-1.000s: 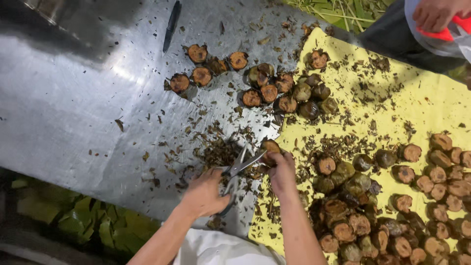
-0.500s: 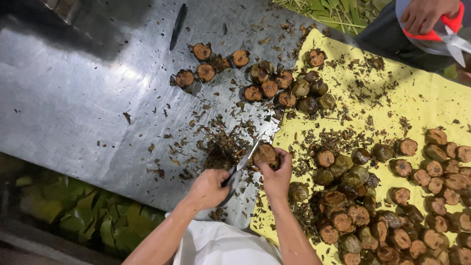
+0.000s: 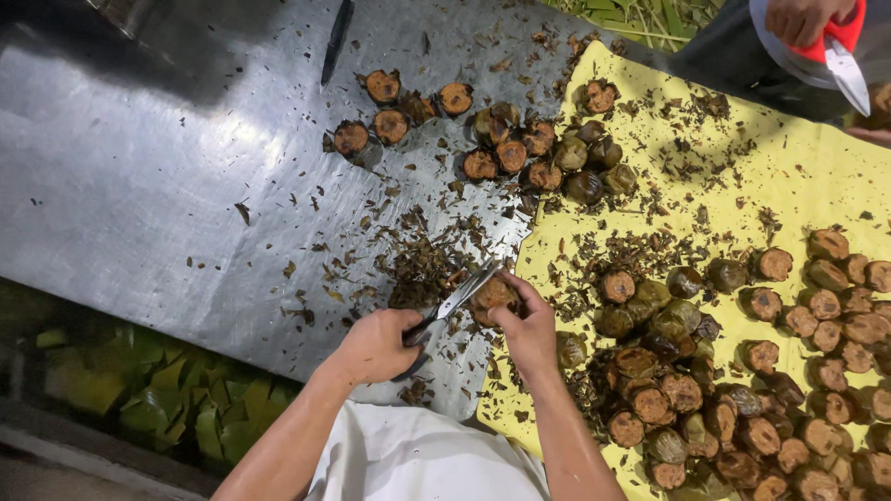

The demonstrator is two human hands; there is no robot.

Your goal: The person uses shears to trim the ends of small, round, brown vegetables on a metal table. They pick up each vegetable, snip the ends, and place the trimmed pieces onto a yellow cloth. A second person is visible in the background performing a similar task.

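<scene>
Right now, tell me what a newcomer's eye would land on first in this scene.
First, the person's two hands at bottom centre: the left hand works a pair of scissors against a small brown round piece held in the right hand. Next, the bright yellow sheet on the right, heaped with many similar pieces, and the shiny metal table strewn with dark trimmings. At top right, another person's hand holds red-handled scissors.

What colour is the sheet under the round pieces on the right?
Yellow; the sheet shows best in the head view.
</scene>
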